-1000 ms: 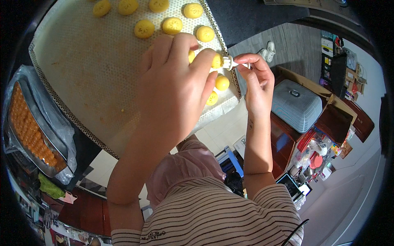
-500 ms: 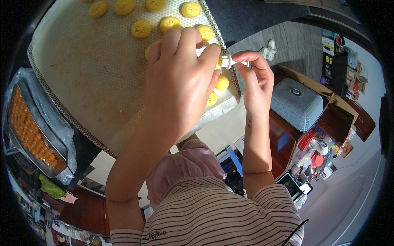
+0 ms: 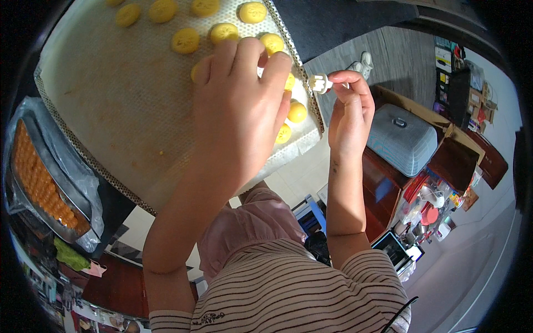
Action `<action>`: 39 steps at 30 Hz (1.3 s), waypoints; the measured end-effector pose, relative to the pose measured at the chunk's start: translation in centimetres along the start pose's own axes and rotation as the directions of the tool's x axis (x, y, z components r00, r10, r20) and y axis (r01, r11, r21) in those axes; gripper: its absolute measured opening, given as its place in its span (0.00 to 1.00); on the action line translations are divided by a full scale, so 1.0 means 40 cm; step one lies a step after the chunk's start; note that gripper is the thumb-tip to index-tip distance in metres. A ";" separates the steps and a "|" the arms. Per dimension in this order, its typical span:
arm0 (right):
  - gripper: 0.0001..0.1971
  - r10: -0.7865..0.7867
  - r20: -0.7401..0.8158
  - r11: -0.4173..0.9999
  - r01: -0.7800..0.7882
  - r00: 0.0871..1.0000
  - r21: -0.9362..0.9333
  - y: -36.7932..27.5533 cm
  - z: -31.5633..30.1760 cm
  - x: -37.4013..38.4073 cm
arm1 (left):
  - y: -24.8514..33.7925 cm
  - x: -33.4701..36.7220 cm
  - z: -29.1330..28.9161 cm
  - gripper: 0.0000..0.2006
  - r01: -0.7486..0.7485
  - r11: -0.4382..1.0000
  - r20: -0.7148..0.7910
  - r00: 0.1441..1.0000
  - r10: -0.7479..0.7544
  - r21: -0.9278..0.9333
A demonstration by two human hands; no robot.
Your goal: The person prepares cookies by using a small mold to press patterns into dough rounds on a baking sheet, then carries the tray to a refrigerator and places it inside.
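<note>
Left hand point(image 3: 239, 111) lies palm-down over the near right corner of the perforated baking mat point(image 3: 111, 100), fingers together and curled at the tips onto the yellow dough pieces point(image 3: 222, 32) there; whether it pinches one cannot be told, the fingertips hide it. Right hand point(image 3: 350, 111) is held just off the mat's right edge, thumb and forefinger pinching a small white plunger mould point(image 3: 320, 83) with its stamped end towards the mat. More pressed yellow rounds sit in rows along the far edge of the mat, a few beside the left hand's fingertips. Judgement: for a clean result the mould should be held square to the mat, the piece set down well apart from its neighbours, and the left fingers kept light so the stamped pattern is not smudged. Surface: the mat lies on a dark counter point(image 3: 344, 22); to the left a foil tray in a clear bag point(image 3: 50, 177) holds orange balls in close rows. Room: pale tiled floor, reddish wooden furniture, a grey-blue lidded container point(image 3: 402, 139) on a cardboard box, cluttered small items at right.
</note>
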State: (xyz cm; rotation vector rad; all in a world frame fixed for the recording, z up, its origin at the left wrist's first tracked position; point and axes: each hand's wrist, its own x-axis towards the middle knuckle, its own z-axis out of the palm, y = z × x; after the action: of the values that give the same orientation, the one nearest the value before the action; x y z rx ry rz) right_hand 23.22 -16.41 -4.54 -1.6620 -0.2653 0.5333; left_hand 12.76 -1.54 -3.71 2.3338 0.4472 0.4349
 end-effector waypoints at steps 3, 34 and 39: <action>0.08 0.014 -0.026 0.999 -0.013 1.000 0.047 0.003 -0.012 0.004 | -0.002 -0.005 -0.002 0.13 0.010 1.000 -0.007 1.000 -0.010 0.006; 0.09 0.084 0.043 0.952 -0.093 0.996 0.293 -0.011 -0.062 -0.041 | -0.123 -0.265 -0.235 0.04 0.671 0.552 0.038 0.651 -0.758 -0.496; 0.09 0.099 0.087 0.950 -0.120 0.991 0.287 -0.008 -0.072 -0.056 | -0.141 -0.328 -0.208 0.05 0.669 0.733 -0.122 0.723 -0.680 -0.122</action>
State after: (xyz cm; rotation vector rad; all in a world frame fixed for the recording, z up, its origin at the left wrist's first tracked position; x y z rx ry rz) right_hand 22.71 -19.90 -3.53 -1.3771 -0.1384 0.6826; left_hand -3.47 1.52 -4.29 1.8878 1.2890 0.2635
